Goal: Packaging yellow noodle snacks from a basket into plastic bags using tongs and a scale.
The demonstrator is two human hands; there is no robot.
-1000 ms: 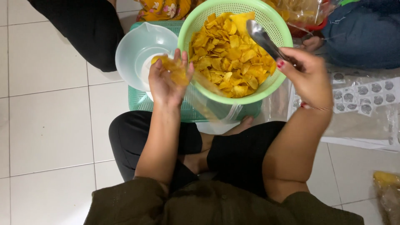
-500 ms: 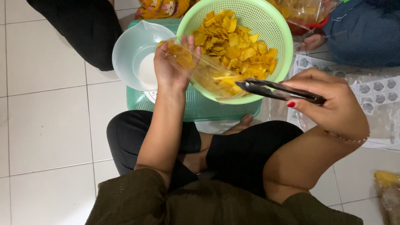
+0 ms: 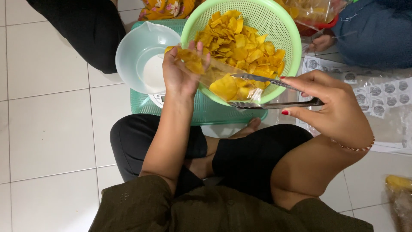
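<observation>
The left hand [image 3: 182, 73] grips a clear bag [image 3: 214, 75] lying crosswise, mouth toward the right hand [image 3: 332, 107], which pinches metal tongs [image 3: 274, 92] whose tips hold chips [image 3: 229, 88] inside that mouth, over the green colander [image 3: 292, 47].

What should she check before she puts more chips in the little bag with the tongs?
1. Left hand has hold of the clear bag: ok.
2. Bag mouth open toward the tongs: cannot tell, the plastic is hard to see.
3. Right hand has a firm grip on the tongs: ok.
4. Tongs hold chips: ok, yellow chips sit at their tips.
5. Green colander has chips in it: ok, a big pile.
6. White bowl sits level on the scale: cannot tell, the scale is mostly hidden.
</observation>
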